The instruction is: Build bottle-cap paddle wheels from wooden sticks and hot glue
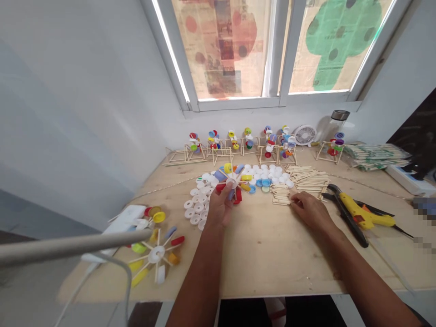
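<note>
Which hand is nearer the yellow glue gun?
Right. The right hand is just left of the glue gun; the left hand is farther left, holding a bottle-cap wheel.

Bottle caps (195, 204) lie left of craft sticks (306, 179) on the table (259, 268), a glue gun (361, 217) right of them.

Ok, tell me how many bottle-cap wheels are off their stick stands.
2. One bottle-cap wheel is held in the left hand mid-table; the other lies toward the front left of the table. Loose caps could hide another.
</note>
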`<action>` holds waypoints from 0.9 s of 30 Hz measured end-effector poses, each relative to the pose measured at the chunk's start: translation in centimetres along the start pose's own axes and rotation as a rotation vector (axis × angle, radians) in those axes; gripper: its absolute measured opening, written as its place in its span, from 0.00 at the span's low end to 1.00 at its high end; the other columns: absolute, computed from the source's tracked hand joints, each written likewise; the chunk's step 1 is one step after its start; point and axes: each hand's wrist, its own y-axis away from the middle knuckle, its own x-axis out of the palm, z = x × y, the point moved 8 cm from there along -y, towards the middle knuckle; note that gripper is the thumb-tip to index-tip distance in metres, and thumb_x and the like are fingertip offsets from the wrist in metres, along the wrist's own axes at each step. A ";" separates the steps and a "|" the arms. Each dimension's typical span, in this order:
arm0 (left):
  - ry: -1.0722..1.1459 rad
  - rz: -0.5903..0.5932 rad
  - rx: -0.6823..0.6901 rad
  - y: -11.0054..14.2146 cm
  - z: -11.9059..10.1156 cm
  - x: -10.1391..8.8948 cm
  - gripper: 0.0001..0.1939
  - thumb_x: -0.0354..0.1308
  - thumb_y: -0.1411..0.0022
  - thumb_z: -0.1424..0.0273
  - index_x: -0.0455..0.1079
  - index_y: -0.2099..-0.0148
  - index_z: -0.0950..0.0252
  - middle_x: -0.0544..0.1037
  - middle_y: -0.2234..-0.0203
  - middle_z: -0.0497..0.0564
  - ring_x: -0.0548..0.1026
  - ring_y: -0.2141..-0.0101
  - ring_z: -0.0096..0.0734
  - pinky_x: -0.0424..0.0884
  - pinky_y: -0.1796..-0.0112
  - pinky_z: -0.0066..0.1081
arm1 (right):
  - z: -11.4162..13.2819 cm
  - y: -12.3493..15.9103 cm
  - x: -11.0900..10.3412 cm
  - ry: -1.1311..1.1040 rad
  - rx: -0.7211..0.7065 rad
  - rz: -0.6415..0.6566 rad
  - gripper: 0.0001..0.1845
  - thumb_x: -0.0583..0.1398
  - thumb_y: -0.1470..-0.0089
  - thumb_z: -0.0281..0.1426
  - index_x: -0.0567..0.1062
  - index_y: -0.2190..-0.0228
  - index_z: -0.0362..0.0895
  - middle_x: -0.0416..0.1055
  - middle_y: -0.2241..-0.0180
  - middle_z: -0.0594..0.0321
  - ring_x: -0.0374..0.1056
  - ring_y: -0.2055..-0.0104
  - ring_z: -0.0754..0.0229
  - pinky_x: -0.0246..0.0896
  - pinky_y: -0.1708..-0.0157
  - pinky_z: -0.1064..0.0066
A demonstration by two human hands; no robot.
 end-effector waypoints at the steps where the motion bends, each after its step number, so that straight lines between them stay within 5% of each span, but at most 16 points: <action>1: 0.000 -0.006 0.003 0.0 0.0 -0.1 0.14 0.70 0.57 0.69 0.69 0.69 0.65 0.77 0.73 0.44 0.75 0.74 0.22 0.71 0.72 0.25 | 0.1 0.0 0.0 0.007 -0.009 0.000 0.11 0.55 0.49 0.31 0.75 0.64 0.46 0.73 0.64 0.60 0.67 0.62 0.58 0.54 0.67 0.70; 27: -0.266 -0.060 0.186 -0.1 -0.8 -0.3 0.19 0.71 0.60 0.68 0.69 0.66 0.65 0.76 0.72 0.46 0.75 0.71 0.25 0.70 0.69 0.25 | -0.1 0.2 0.2 -0.062 -0.031 -0.015 0.12 0.55 0.51 0.28 0.75 0.64 0.45 0.72 0.64 0.60 0.66 0.62 0.59 0.55 0.65 0.71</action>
